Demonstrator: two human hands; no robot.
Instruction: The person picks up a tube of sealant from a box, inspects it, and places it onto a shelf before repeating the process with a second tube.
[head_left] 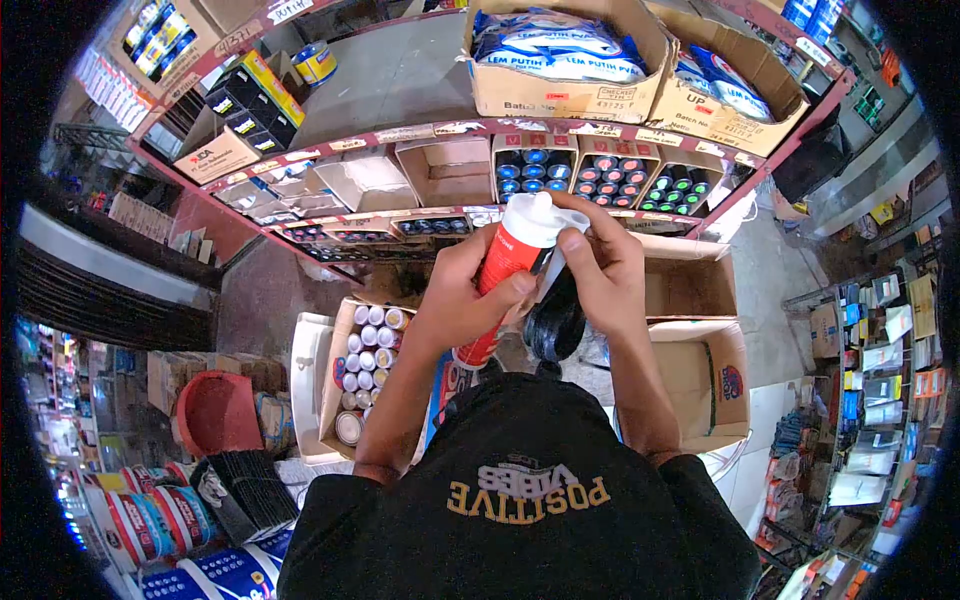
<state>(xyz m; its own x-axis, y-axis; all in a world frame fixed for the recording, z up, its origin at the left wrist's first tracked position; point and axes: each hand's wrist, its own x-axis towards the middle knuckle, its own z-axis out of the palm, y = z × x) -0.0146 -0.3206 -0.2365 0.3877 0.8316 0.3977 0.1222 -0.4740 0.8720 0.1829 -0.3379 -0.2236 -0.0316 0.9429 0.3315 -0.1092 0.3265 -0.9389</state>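
Note:
A red tube with a white top is held upright and slightly tilted in front of the chest. My left hand is wrapped round its red body, with the thumb across the front. At the tube's upper right, my right hand pinches a translucent whitish piece between thumb and fingers, beside the white cap. Below my right hand is a glossy black object, partly hidden; I cannot make out what it is.
Ahead, a shelf bears a box of blue-and-white packets above boxes of spray cans. A carton of white-topped cans stands at lower left, an open carton at lower right, and a red tub farther left.

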